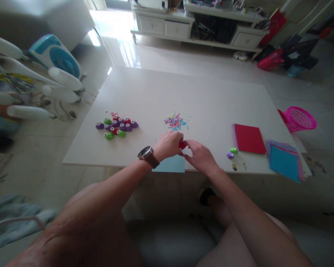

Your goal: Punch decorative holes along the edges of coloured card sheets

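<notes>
The left hand's (169, 144) fingers curl round a small red object (182, 145) above the light blue sheet (171, 165); the right hand's (200, 155) thumb and forefinger, slightly parted, meet its side, their grip unclear

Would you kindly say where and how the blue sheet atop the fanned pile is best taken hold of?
Probably take the blue sheet by its near edge, coming from the person's side with a pinching grip above and below: that edge appears to jut past the front of the table, while the rest lies on other sheets.
</notes>
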### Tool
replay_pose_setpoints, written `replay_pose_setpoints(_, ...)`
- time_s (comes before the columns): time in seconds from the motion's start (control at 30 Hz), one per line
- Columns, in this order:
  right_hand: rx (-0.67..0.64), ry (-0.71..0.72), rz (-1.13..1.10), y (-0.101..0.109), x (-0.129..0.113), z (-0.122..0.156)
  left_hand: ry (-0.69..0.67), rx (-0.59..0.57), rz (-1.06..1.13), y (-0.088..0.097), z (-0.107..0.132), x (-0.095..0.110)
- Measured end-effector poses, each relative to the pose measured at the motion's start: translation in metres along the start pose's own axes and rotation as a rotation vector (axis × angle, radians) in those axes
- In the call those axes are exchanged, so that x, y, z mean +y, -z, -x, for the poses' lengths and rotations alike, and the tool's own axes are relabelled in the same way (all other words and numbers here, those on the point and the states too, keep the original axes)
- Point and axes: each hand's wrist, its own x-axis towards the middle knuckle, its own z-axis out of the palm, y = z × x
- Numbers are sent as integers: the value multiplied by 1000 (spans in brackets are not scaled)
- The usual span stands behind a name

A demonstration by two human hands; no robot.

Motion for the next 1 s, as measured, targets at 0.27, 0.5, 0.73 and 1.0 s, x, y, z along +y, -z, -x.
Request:
replay_pose_setpoints(0.27, 87, 3, -101, 7, 1, -3, -27, 74, 152, -5, -8, 6)
replay_pose_setpoints(0.5, 83, 23, -91, 7, 1, -1, -16, 72, 163, -3, -6, 7)
replay_pose_setpoints(0.73, 107, 30, -89, 7, 2, -3, -20, 58, 189, -1, -6, 8)
replay_pose_setpoints(1.0, 111, 41, -46, 8, 3, -2, -29, 47, 202, -2, -6, 9)
